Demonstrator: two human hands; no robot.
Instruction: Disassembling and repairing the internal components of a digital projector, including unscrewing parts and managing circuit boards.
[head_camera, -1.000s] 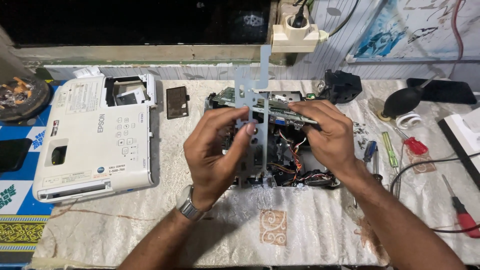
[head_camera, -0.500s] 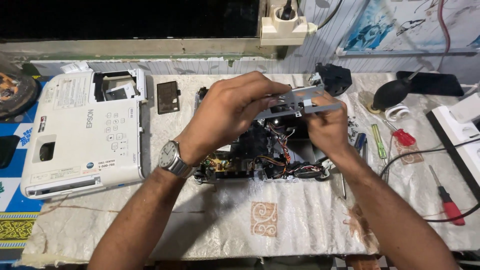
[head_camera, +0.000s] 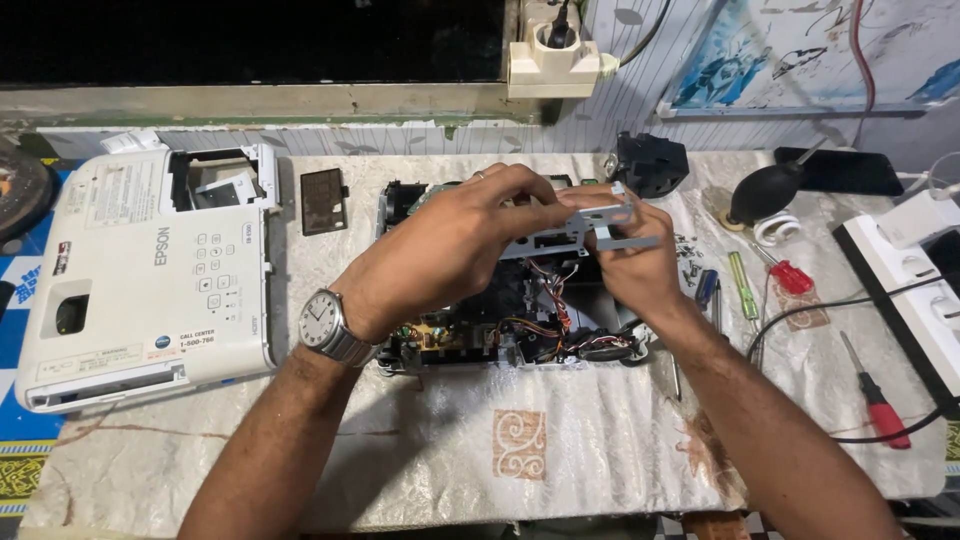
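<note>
Holding a grey metal bracket (head_camera: 590, 228) level above the opened projector body (head_camera: 500, 320), both hands are closed on the part from opposite ends. The left hand (head_camera: 450, 250) is curled over the bracket's left half, fingers pinched along its top edge; the right hand (head_camera: 635, 265) grips the right end from below and behind, thumb on the front face. A two-sided hold of this kind keeps the thin plate from twisting and keeps it clear of the coloured wires (head_camera: 550, 305) that run just under it.

The bracket is over the rear middle of the projector body, seemingly not resting on it; whether any edge touches the boards below cannot be told.

The white top cover (head_camera: 150, 270) is laid aside on the tabletop (head_camera: 520, 460) to the left, well clear of the work, with a small dark filter panel (head_camera: 323, 200) between cover and body. Tools are kept on the right-hand side: a red-handled screwdriver (head_camera: 875, 395), a green-handled one (head_camera: 742, 285), a black rubber air blower (head_camera: 770, 190). A black lens block (head_camera: 650, 163) sits behind the body. Loose screws (head_camera: 685, 245) appear to be gathered near the right hand.
</note>
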